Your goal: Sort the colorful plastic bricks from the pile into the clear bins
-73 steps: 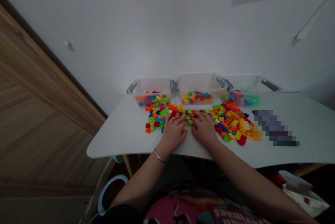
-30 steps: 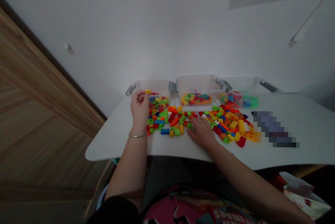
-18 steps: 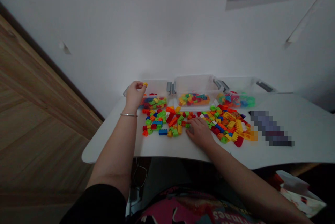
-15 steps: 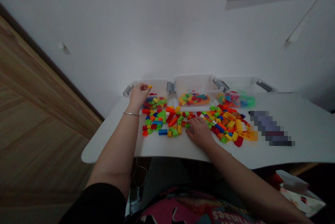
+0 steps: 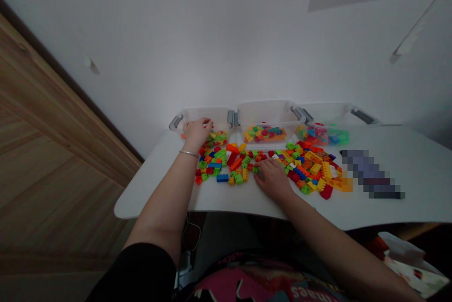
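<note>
Plastic building bricks (image 5: 226, 163): where do they lie in the head view?

Loose on the white desk (image 5: 158, 189), in a wide spread of mixed colours between and beyond the hands. More lie inside the left bin (image 5: 196, 116), the middle bin (image 5: 264, 116) and the right bin (image 5: 326, 116), all clear plastic with grey clips.

State the left hand (image 5: 197, 131).

Fingers bunched and curved, reaching over the left bin's front rim above the bricks inside. Whether they pinch a brick cannot be told; the fingers hide it. The forearm angles up from lower left, wrist raised, a thin metal bangle (image 5: 188, 154) on it.

State the right hand (image 5: 273, 179).

Palm down on the desk, fingers slightly spread and not pinching anything, tips just beside a small green brick (image 5: 255, 169). The forearm runs in low from lower right.

Handling note?

Small bricks are best taken by their edges between thumb and fingertip. Keep the resting palm clear of the loose bricks, which are likely to slide if nudged.
</note>
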Action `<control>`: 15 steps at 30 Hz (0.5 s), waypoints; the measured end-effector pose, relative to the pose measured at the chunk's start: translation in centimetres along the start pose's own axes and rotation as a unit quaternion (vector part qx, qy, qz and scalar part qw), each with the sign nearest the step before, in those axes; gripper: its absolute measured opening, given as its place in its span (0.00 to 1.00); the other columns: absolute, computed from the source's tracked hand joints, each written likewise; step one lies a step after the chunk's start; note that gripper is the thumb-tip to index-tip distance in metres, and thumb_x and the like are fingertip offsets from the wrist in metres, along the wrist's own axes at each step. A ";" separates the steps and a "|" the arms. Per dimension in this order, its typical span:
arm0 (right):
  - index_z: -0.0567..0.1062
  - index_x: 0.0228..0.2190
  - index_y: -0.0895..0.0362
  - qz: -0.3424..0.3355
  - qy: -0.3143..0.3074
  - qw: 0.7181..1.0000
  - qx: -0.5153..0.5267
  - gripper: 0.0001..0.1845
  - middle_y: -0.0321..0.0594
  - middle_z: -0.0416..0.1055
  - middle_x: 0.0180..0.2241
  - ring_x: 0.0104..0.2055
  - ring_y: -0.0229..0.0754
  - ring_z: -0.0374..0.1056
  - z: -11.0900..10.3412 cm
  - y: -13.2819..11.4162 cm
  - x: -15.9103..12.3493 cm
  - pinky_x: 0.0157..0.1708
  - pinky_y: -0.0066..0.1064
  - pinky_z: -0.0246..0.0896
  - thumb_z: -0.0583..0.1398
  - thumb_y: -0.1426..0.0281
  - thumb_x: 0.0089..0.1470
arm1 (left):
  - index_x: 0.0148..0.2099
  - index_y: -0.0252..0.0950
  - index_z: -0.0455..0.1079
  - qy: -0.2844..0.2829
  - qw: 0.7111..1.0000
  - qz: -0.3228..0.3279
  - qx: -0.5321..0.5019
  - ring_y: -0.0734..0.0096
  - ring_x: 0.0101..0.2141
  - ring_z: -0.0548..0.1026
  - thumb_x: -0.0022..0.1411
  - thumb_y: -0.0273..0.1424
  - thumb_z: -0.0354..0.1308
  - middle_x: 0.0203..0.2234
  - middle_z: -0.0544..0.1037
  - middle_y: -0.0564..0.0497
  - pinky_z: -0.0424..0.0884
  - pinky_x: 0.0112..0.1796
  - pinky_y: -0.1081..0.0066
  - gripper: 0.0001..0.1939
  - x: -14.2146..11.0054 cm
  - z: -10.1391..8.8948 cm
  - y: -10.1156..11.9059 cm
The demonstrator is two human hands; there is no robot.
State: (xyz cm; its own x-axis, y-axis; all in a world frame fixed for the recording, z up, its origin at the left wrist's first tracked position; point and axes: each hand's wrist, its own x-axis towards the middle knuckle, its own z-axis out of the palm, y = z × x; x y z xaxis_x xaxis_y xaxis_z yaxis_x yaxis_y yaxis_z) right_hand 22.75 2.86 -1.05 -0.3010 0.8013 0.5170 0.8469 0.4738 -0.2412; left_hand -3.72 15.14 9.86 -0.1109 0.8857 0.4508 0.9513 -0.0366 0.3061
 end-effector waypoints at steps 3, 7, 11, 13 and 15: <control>0.74 0.40 0.57 0.005 -0.006 1.000 -0.003 0.12 0.45 0.75 0.41 0.48 0.50 0.65 0.0 0.0 0.0 0.51 0.42 0.58 0.59 0.70 0.53 | 0.48 0.42 0.76 -0.002 0.999 -0.002 -0.039 0.55 0.46 0.76 0.64 0.39 0.51 0.41 0.82 0.46 0.63 0.52 0.58 0.17 -0.3 -0.2 -0.1; 0.74 0.40 0.57 0.015 -0.007 1.000 -0.009 0.12 0.45 0.75 0.41 0.48 0.50 0.64 -0.1 -0.1 0.1 0.52 0.42 0.57 0.60 0.70 0.52 | 0.50 0.38 0.74 0.040 0.995 0.033 -0.085 0.56 0.47 0.75 0.64 0.35 0.51 0.45 0.80 0.46 0.64 0.52 0.59 0.17 -1.7 -1.4 0.6; 0.75 0.40 0.57 0.029 -0.012 0.999 -0.014 0.13 0.45 0.75 0.41 0.49 0.50 0.64 -0.3 -0.2 0.1 0.52 0.41 0.56 0.61 0.69 0.51 | 0.51 0.40 0.72 0.088 0.983 0.154 -0.036 0.55 0.53 0.69 0.63 0.34 0.52 0.48 0.78 0.48 0.48 0.61 0.49 0.16 -4.8 -3.9 2.1; 0.75 0.41 0.57 0.035 -0.013 0.999 -0.018 0.13 0.45 0.75 0.42 0.49 0.50 0.64 -0.3 -0.2 0.1 0.53 0.41 0.56 0.61 0.69 0.51 | 0.52 0.39 0.71 0.085 0.982 0.163 -0.031 0.56 0.53 0.69 0.64 0.35 0.51 0.49 0.77 0.47 0.48 0.62 0.49 0.16 -6.7 -4.6 2.8; 0.75 0.41 0.57 0.040 -0.008 0.999 -0.022 0.13 0.45 0.75 0.42 0.49 0.50 0.64 -0.3 -0.3 0.1 0.53 0.41 0.55 0.61 0.69 0.51 | 0.53 0.39 0.70 0.053 0.984 0.164 -0.036 0.55 0.54 0.68 0.64 0.35 0.52 0.49 0.77 0.47 0.50 0.61 0.48 0.17 -8.9 -4.3 3.2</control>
State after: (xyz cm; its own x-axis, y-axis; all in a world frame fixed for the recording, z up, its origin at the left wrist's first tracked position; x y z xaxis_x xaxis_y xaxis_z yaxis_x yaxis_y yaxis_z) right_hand 22.65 2.67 -0.69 -0.2384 0.8418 0.4843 0.8871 0.3917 -0.2442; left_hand -0.88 5.14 10.40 0.1656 0.7672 0.6196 0.9186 -0.3487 0.1862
